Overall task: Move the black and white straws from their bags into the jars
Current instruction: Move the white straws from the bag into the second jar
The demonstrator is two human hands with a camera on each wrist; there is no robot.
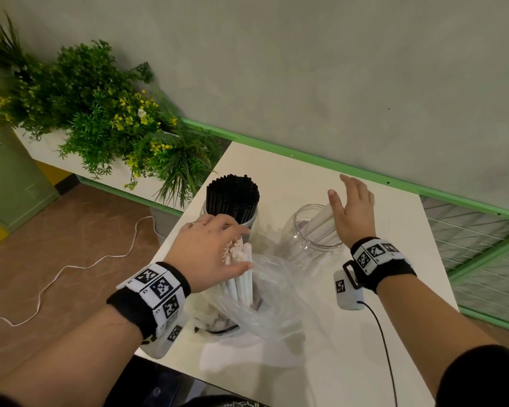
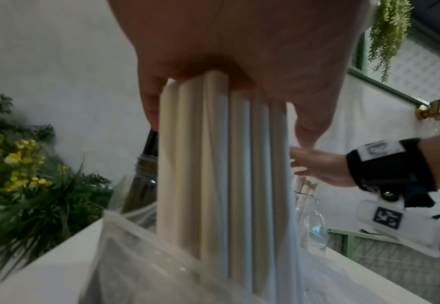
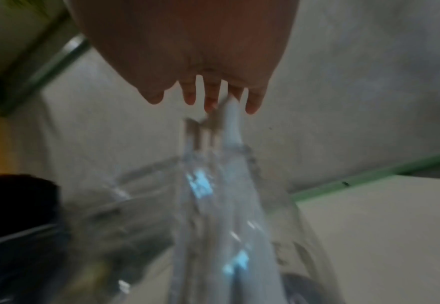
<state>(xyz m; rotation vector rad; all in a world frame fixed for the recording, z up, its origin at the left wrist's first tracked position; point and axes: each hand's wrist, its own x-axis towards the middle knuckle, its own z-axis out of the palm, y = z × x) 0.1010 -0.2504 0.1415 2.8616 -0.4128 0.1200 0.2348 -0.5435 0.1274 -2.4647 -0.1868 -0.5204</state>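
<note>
My left hand grips the tops of a bundle of white straws that stands upright in a clear plastic bag; the left wrist view shows the white straws held from above between fingers and thumb. Behind it a clear jar is packed with black straws. To the right a second clear jar holds a few white straws leaning to its right side. My right hand hovers open above that jar's mouth, fingers spread and straight, as the right hand also appears in the blurred right wrist view.
The white table stands against a grey wall with a green rail. A planter of green plants sits to the left beyond the table edge. A white cable lies on the floor.
</note>
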